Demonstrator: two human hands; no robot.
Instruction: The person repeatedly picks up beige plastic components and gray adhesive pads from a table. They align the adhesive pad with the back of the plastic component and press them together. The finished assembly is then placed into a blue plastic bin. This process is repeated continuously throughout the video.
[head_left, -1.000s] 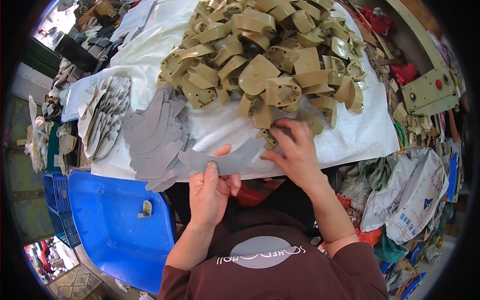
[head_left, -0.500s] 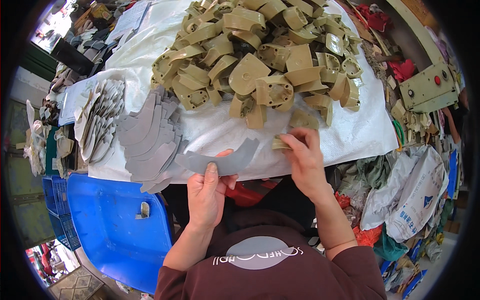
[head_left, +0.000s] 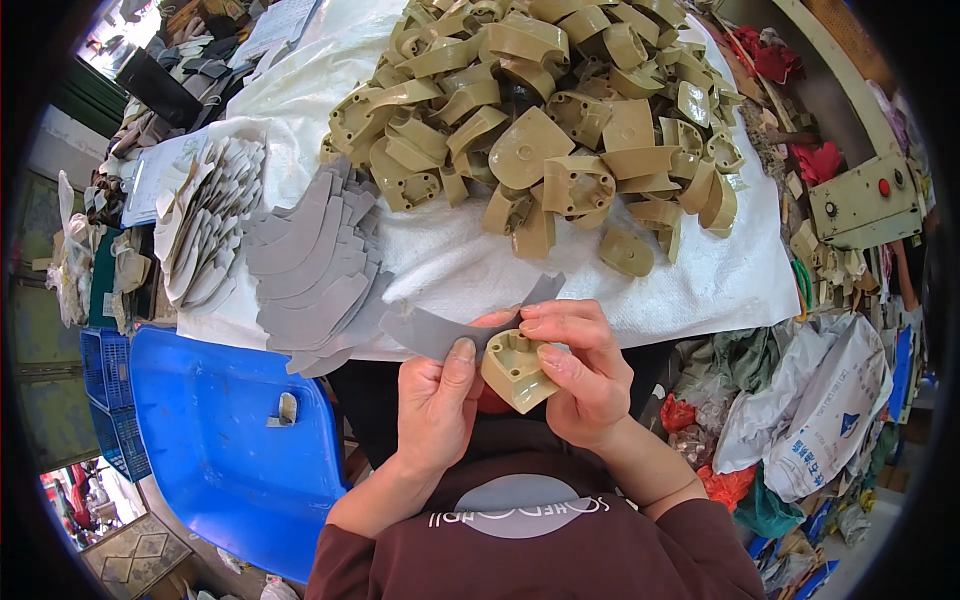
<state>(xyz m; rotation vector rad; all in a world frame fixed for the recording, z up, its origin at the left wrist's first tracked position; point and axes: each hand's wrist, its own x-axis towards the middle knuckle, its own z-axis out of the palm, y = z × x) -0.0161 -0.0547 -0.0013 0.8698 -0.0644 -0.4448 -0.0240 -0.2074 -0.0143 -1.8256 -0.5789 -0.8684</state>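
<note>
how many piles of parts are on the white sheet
3: pale pieces at the left, grey pieces just right of them, and tan parts toward the back. The picture crops the sheet, so more may be hidden.

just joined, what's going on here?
A person's left hand holds a curved grey strip; the right hand holds a tan molded part, overlapping the strip in this view. Whether they touch is unclear. On the white sheet, more grey strips lie at left, a heap of tan parts farther back.
</note>
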